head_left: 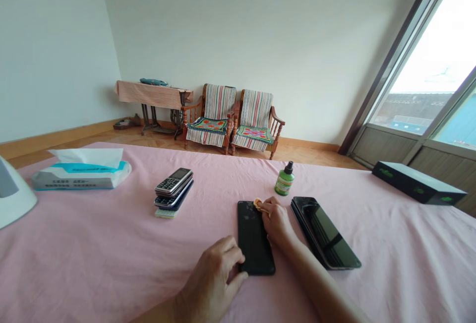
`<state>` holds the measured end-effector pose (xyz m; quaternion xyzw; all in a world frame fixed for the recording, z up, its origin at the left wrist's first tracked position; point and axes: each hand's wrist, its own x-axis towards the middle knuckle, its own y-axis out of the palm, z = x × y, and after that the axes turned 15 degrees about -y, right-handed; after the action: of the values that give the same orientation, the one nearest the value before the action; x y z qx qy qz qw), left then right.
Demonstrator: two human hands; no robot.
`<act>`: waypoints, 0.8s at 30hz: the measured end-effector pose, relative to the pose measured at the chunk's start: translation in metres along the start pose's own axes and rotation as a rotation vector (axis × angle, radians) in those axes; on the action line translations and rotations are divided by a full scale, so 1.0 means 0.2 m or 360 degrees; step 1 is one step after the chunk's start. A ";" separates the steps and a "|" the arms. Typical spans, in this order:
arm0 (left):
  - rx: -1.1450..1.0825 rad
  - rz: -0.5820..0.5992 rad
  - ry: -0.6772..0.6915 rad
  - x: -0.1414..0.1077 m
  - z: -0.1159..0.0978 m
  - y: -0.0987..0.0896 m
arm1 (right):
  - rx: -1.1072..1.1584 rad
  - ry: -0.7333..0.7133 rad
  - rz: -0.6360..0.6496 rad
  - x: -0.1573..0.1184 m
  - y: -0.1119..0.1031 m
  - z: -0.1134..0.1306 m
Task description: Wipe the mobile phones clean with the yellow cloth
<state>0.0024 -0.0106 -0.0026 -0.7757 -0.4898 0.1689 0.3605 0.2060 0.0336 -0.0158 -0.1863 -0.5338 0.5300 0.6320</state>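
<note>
A black smartphone [255,243] lies flat on the pink cloth [111,253]. At its lower left edge, my left hand [215,276] has its fingertips on the side of the phone, thumb and fingers slightly apart. My right hand [277,219] pinches a small yellowish pad [257,204] against the phone's top right part, where the screen looks smeared. Right of that hand, a stack of larger dark devices [327,233] rests on the cloth. Behind stands a green bottle with a black cap [284,179].
Stacked keypad phones [174,184] lie left of centre. Farther left are a tissue pack [82,171] and a white object [13,194] at the edge. A black box [416,184] sits at the right. Two chairs [219,119] stand beyond the cloth.
</note>
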 end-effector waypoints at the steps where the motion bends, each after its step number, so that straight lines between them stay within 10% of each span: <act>1: 0.0001 0.0008 0.0002 0.00 0.00 0.00 | 0.0004 -0.0006 0.0007 0.00 0.00 0.00; 24: -0.0068 0.0058 -0.0054 -0.01 0.01 0.00 | 0.0058 -0.0087 0.0451 -0.14 -0.23 0.09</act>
<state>0.0002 -0.0110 -0.0037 -0.7891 -0.4850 0.1780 0.3323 0.2153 -0.0127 0.0145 -0.2338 -0.5096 0.6283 0.5394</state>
